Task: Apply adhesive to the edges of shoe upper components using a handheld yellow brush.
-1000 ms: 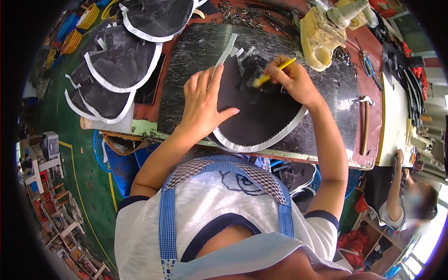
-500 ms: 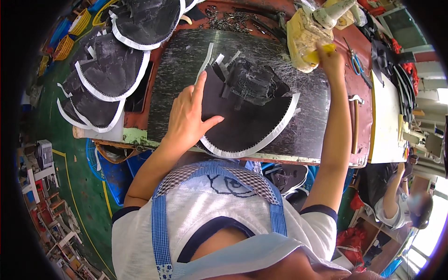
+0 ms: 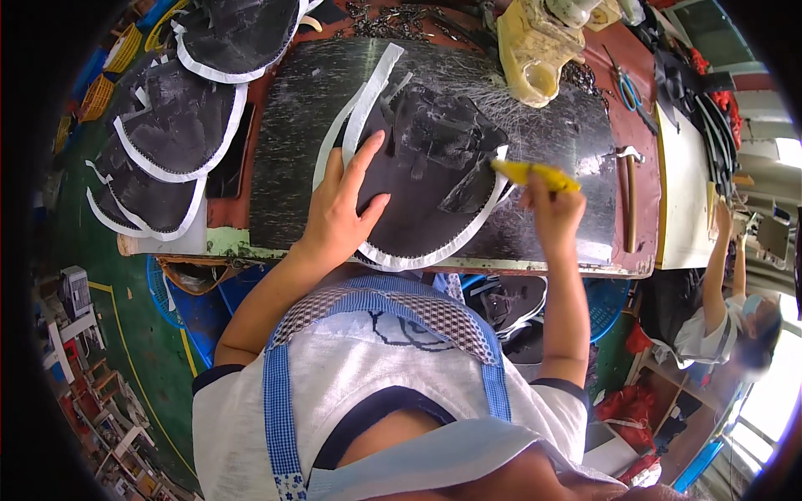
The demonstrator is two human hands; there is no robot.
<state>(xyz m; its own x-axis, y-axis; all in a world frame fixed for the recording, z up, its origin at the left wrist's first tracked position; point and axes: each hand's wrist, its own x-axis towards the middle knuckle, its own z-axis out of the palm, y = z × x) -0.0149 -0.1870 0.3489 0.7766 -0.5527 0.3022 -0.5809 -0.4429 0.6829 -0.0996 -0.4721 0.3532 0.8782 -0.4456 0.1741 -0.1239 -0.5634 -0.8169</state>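
A black fabric panel (image 3: 401,204) with a curved white edging strip lies on the dark cutting board (image 3: 284,167). My left hand (image 3: 338,209) rests on its left side, fingers apart, beside the upright white strip. A patch of the panel's upper part looks smeared and wrinkled. In my right hand (image 3: 555,213), closed around it, is a yellow glue brush (image 3: 543,176); its tip is at the panel's right edge, though the bristles are blurred. Beyond it stands a cream glue pot (image 3: 539,58) crusted with residue, a round opening facing me.
Several similar edged panels (image 3: 180,117) overlap at the left. A hammer (image 3: 631,200) and blue-handled scissors (image 3: 626,88) lie at the right of the table. Small metal bits (image 3: 376,21) are scattered at the back. Another person (image 3: 710,326) is at the far right.
My right hand has brought the yellow glue brush from the glue pot down and left to the panel's right edge. The panel's right side is drawn inward, and my left hand stays on it.
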